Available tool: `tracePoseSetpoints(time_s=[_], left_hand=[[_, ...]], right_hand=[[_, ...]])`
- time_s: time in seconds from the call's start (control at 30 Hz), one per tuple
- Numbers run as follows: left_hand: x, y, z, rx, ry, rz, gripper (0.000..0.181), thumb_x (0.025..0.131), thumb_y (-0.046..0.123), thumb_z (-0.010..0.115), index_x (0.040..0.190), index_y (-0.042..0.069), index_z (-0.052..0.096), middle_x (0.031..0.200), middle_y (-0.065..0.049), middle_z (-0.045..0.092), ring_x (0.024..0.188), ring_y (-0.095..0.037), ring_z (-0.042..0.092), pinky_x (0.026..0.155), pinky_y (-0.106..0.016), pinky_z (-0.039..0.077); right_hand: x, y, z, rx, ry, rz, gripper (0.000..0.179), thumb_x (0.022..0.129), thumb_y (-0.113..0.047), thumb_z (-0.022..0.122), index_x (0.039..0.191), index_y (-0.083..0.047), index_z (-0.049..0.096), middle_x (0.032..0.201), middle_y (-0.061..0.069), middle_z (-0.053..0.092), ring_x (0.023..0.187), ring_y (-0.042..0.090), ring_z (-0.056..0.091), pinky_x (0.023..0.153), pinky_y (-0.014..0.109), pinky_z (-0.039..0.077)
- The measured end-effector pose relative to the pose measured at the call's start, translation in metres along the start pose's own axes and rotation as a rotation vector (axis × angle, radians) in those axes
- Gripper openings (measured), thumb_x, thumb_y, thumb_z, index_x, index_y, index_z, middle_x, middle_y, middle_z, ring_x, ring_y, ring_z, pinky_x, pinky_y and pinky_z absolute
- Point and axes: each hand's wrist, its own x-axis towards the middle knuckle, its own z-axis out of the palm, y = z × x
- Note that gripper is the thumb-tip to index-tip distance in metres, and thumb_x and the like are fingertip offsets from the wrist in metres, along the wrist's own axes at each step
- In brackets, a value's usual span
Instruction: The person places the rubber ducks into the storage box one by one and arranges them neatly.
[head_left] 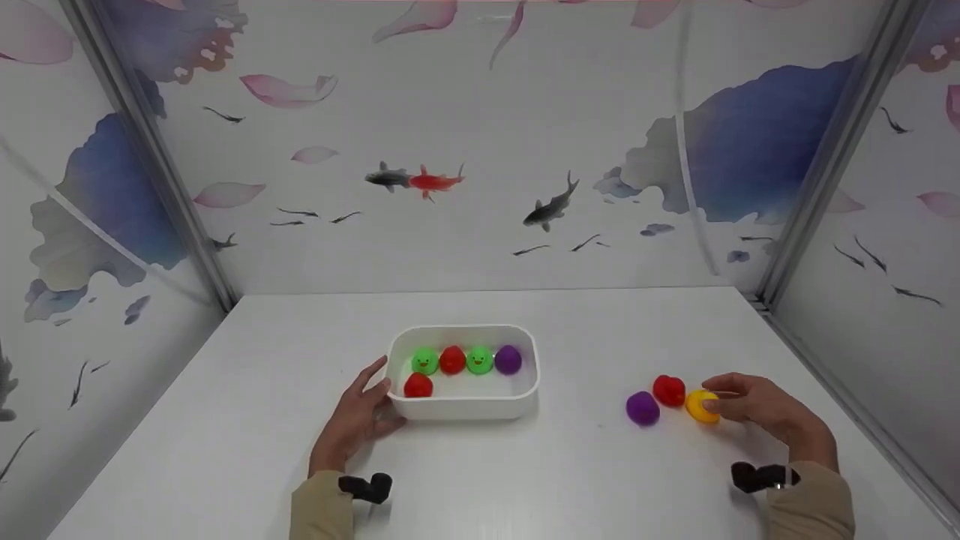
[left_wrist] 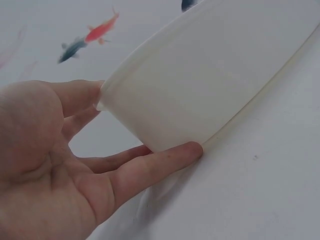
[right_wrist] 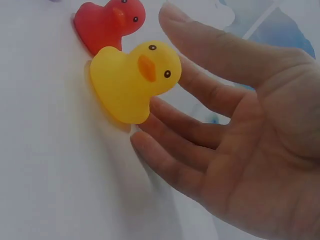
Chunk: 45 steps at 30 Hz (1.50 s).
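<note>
At the left end of a white plastic box (head_left: 465, 409), my left hand (head_left: 356, 416) has its fingers spread. In the left wrist view fingertips lie at the box's rim, and one straight finger (left_wrist: 170, 160) runs along its lower edge. Inside the box are two green ducks (head_left: 424, 361), two red toys (head_left: 452, 360) and a purple one (head_left: 508, 360). On the right, my right hand (head_left: 765, 409) reaches around a yellow rubber duck (right_wrist: 122, 87). Its thumb stands apart above the duck's head, while its other fingers lie behind the body. A red rubber duck (right_wrist: 107, 25) sits right beside it.
A purple toy (head_left: 643, 409) sits left of the red duck on the white table (head_left: 570, 480). Printed panels with fish and petals, such as the back wall (head_left: 480, 247), enclose the table at the back and both sides. Metal posts (head_left: 161, 157) mark the corners.
</note>
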Motion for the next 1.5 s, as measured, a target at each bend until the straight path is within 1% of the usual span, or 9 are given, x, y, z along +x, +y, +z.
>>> tracePoseSetpoints(time_s=[0.2, 0.3, 0.47, 0.6, 0.8, 1.0, 1.1, 1.3, 1.5], left_hand=[[0.0, 0.001, 0.0, -0.003, -0.009, 0.004, 0.055, 0.106, 0.03, 0.049, 0.158, 0.032, 0.029, 0.16, -0.017, 0.037, 0.141, -0.038, 0.047, 0.096, -0.045, 0.058], [0.0, 0.0, 0.0, 0.001, -0.008, 0.003, 0.055, 0.106, 0.031, 0.05, 0.157, 0.033, 0.03, 0.161, -0.016, 0.037, 0.142, -0.038, 0.047, 0.096, -0.044, 0.058], [0.002, -0.001, 0.0, -0.008, -0.007, 0.009, 0.056, 0.105, 0.032, 0.051, 0.157, 0.034, 0.03, 0.16, -0.017, 0.039, 0.14, -0.037, 0.049, 0.096, -0.043, 0.058], [0.001, -0.003, -0.001, -0.016, -0.006, 0.001, 0.056, 0.106, 0.031, 0.05, 0.157, 0.033, 0.03, 0.158, -0.019, 0.041, 0.136, -0.037, 0.053, 0.096, -0.044, 0.059], [0.002, 0.0, 0.0, -0.026, -0.006, 0.001, 0.055, 0.106, 0.03, 0.049, 0.158, 0.031, 0.029, 0.159, -0.02, 0.039, 0.139, -0.039, 0.05, 0.096, -0.046, 0.058], [0.002, 0.003, 0.0, -0.022, 0.0, -0.027, 0.055, 0.106, 0.026, 0.048, 0.158, 0.031, 0.029, 0.159, -0.02, 0.038, 0.141, -0.04, 0.046, 0.096, -0.046, 0.058], [0.002, 0.001, 0.001, -0.014, -0.001, -0.029, 0.055, 0.106, 0.028, 0.049, 0.158, 0.032, 0.029, 0.159, -0.019, 0.039, 0.141, -0.039, 0.047, 0.096, -0.045, 0.058], [-0.001, -0.002, -0.001, -0.006, -0.012, -0.027, 0.056, 0.106, 0.031, 0.05, 0.157, 0.034, 0.029, 0.16, -0.017, 0.038, 0.142, -0.037, 0.046, 0.096, -0.045, 0.058], [0.0, -0.002, -0.003, 0.0, -0.008, -0.03, 0.055, 0.106, 0.032, 0.049, 0.157, 0.036, 0.028, 0.161, -0.014, 0.037, 0.143, -0.037, 0.046, 0.096, -0.043, 0.058]], right_hand=[[0.0, 0.005, -0.001, -0.012, -0.002, 0.001, 0.072, 0.089, -0.041, 0.074, 0.14, 0.003, 0.047, 0.146, 0.031, 0.045, 0.12, 0.033, 0.052, 0.11, 0.058, 0.044], [0.0, 0.006, 0.0, -0.016, 0.012, 0.006, 0.073, 0.089, -0.043, 0.074, 0.14, 0.003, 0.048, 0.143, 0.029, 0.048, 0.119, 0.033, 0.051, 0.111, 0.058, 0.043], [0.002, 0.001, 0.001, -0.005, 0.049, 0.018, 0.07, 0.088, -0.043, 0.074, 0.137, 0.003, 0.052, 0.136, 0.024, 0.055, 0.113, 0.03, 0.053, 0.105, 0.052, 0.047], [0.003, -0.006, 0.001, -0.04, 0.078, 0.033, 0.071, 0.089, -0.047, 0.072, 0.135, 0.003, 0.052, 0.131, 0.022, 0.058, 0.11, 0.03, 0.054, 0.098, 0.047, 0.05], [0.005, -0.022, 0.002, -0.058, 0.152, 0.026, 0.078, 0.091, -0.049, 0.07, 0.139, 0.006, 0.046, 0.138, 0.029, 0.052, 0.118, 0.039, 0.053, 0.104, 0.053, 0.049], [0.002, -0.042, 0.007, -0.082, 0.197, 0.004, 0.073, 0.092, -0.049, 0.068, 0.136, 0.005, 0.047, 0.143, 0.032, 0.046, 0.128, 0.049, 0.044, 0.109, 0.062, 0.042], [0.0, -0.052, 0.01, -0.104, 0.206, -0.015, 0.072, 0.092, -0.05, 0.068, 0.135, 0.003, 0.048, 0.144, 0.032, 0.046, 0.131, 0.049, 0.044, 0.11, 0.064, 0.04], [-0.004, -0.077, 0.022, -0.132, 0.198, -0.059, 0.071, 0.089, -0.052, 0.07, 0.132, 0.0, 0.051, 0.142, 0.029, 0.048, 0.129, 0.047, 0.05, 0.108, 0.061, 0.045], [-0.005, -0.098, 0.034, -0.12, 0.203, -0.101, 0.066, 0.089, -0.051, 0.072, 0.131, -0.003, 0.053, 0.144, 0.027, 0.048, 0.132, 0.045, 0.049, 0.11, 0.058, 0.046]])
